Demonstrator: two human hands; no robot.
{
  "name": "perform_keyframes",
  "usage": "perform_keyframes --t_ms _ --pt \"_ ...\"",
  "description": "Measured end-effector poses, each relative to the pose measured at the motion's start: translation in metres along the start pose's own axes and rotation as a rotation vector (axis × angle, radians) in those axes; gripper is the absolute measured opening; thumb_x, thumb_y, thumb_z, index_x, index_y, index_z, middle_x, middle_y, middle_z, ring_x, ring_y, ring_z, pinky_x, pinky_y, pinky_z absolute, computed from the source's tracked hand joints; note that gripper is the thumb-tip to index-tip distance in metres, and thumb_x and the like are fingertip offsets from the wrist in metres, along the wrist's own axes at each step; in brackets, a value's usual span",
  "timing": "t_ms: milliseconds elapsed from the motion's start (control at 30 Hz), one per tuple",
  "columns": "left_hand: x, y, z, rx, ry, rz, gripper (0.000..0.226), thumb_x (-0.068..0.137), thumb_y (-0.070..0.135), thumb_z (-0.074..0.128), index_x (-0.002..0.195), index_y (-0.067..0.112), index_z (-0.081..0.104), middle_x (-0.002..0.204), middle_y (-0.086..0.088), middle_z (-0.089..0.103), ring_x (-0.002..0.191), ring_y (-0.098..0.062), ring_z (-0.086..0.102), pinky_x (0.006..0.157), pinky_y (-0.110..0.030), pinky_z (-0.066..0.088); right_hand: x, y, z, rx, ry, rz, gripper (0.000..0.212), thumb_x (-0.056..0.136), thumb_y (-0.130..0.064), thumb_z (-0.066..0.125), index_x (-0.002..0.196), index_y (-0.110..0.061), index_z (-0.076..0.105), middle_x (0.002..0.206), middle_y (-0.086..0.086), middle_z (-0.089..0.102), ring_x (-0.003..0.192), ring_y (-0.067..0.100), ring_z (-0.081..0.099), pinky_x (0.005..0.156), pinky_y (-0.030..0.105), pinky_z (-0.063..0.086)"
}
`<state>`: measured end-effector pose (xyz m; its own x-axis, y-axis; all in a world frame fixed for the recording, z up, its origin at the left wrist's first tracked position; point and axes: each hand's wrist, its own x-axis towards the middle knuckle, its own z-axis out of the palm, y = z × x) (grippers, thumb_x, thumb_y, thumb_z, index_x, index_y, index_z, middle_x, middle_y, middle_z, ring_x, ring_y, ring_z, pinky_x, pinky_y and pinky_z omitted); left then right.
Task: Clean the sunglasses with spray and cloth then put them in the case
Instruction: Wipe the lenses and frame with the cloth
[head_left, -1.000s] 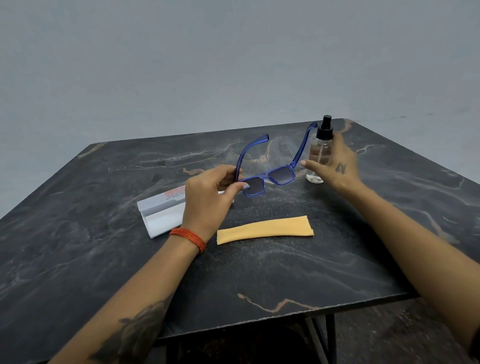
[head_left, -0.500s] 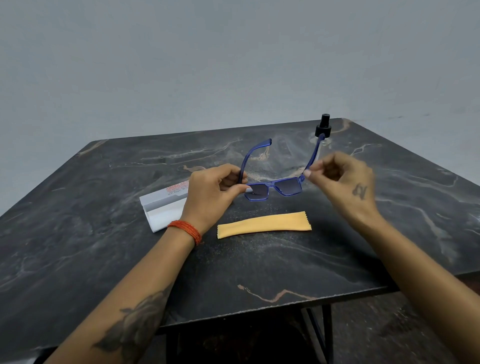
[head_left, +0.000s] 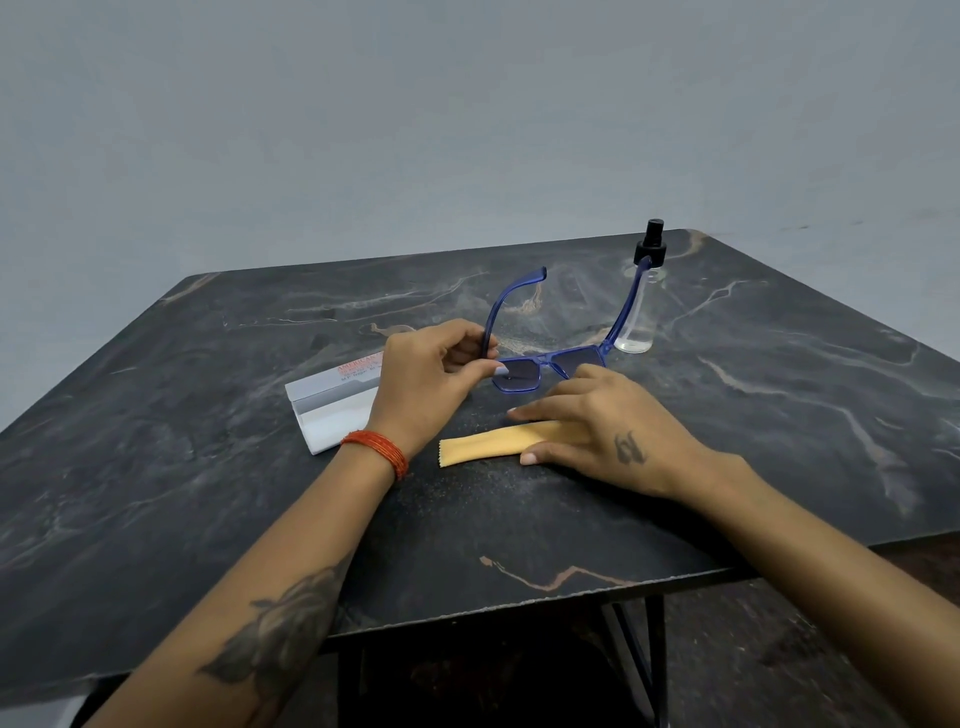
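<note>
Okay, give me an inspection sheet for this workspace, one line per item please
Surface: dark marble-pattern table top, dusty specks near the middle.
Job's things: blue plastic-framed sunglasses held up, arms open; folded yellow cleaning cloth flat; clear spray bottle with black nozzle upright behind; white rectangular case lying left.
Clutter: nothing seen.
Grippers: left hand pinches the frame; right hand rests on the cloth.
Cables: nothing seen.
Surroundings: plain grey wall.

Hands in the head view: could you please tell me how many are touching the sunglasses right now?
1. The left hand pinches the sunglasses at the frame's left corner; the right hand rests on the yellow cloth instead.
</note>
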<state>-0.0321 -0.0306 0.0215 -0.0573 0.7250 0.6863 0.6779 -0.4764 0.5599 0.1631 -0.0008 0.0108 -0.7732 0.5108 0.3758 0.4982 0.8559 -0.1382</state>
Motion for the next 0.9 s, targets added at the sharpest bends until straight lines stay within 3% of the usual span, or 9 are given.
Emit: perform_keyframes --t_ms 133,233,367,467,533,700,900 --pt "0.000 0.000 0.000 0.010 -0.005 -0.010 0.022 0.068 0.008 0.079 0.088 0.007 0.069 0.080 0.003 0.068 0.073 -0.007 0.068 0.073 -0.020 0.056 0.002 -0.003 -0.001 -0.081 0.061 -0.127 0.026 0.081 -0.035 0.060 0.100 -0.024 0.073 0.082 -0.003 0.070 0.070 0.020 0.060 0.057 0.024 0.039" --pt "0.000 0.000 0.000 0.010 -0.006 -0.015 0.022 0.068 0.009 0.079 0.088 0.006 0.069 0.080 0.002 0.068 0.074 -0.010 0.068 0.072 -0.021 0.056 0.002 -0.006 0.001 -0.122 0.079 -0.139 0.020 0.081 -0.027 0.061 0.093 -0.018 0.074 0.082 0.001 0.069 0.068 0.024 0.064 0.050 0.031 0.050" --pt "0.001 -0.001 0.000 -0.007 0.006 -0.034 0.022 0.068 0.010 0.079 0.087 0.007 0.069 0.080 0.001 0.069 0.074 -0.009 0.068 0.073 -0.022 0.057 0.001 -0.004 -0.005 -0.064 0.250 -0.028 0.017 0.080 -0.016 0.058 0.091 -0.017 0.071 0.083 0.001 0.066 0.065 0.023 0.063 0.051 0.031 0.049" --pt "0.001 -0.001 0.000 -0.009 0.012 -0.034 0.022 0.068 0.011 0.080 0.087 0.007 0.070 0.079 0.002 0.068 0.072 -0.007 0.068 0.072 -0.018 0.056 0.002 -0.003 -0.013 0.219 0.411 0.149 0.017 0.081 -0.006 0.062 0.088 -0.019 0.072 0.080 -0.004 0.068 0.066 0.010 0.063 0.060 0.027 0.051" --pt "0.001 0.000 0.000 -0.012 0.012 -0.032 0.022 0.068 0.012 0.080 0.087 0.007 0.070 0.079 0.003 0.068 0.073 -0.007 0.067 0.071 -0.015 0.055 0.003 -0.004 -0.019 0.495 0.441 0.324 0.019 0.086 -0.004 0.062 0.087 -0.020 0.071 0.077 -0.004 0.068 0.063 0.006 0.063 0.054 0.017 0.049" --pt "0.001 0.000 0.000 -0.043 0.024 -0.051 0.022 0.067 0.010 0.079 0.087 0.008 0.069 0.078 0.003 0.068 0.078 -0.005 0.066 0.070 -0.012 0.053 0.001 -0.008 -0.024 1.080 0.316 0.554 0.019 0.090 0.000 0.057 0.089 -0.014 0.071 0.074 0.004 0.070 0.061 0.008 0.064 0.047 0.017 0.046" --pt "0.001 0.001 0.000 -0.040 0.017 -0.051 0.022 0.068 0.011 0.079 0.087 0.008 0.069 0.078 0.005 0.067 0.077 -0.001 0.066 0.069 -0.010 0.052 0.001 -0.007 -0.026 1.405 0.242 0.679 0.025 0.091 0.007 0.043 0.097 0.004 0.067 0.062 0.004 0.066 0.054 0.004 0.063 0.053 0.018 0.053"
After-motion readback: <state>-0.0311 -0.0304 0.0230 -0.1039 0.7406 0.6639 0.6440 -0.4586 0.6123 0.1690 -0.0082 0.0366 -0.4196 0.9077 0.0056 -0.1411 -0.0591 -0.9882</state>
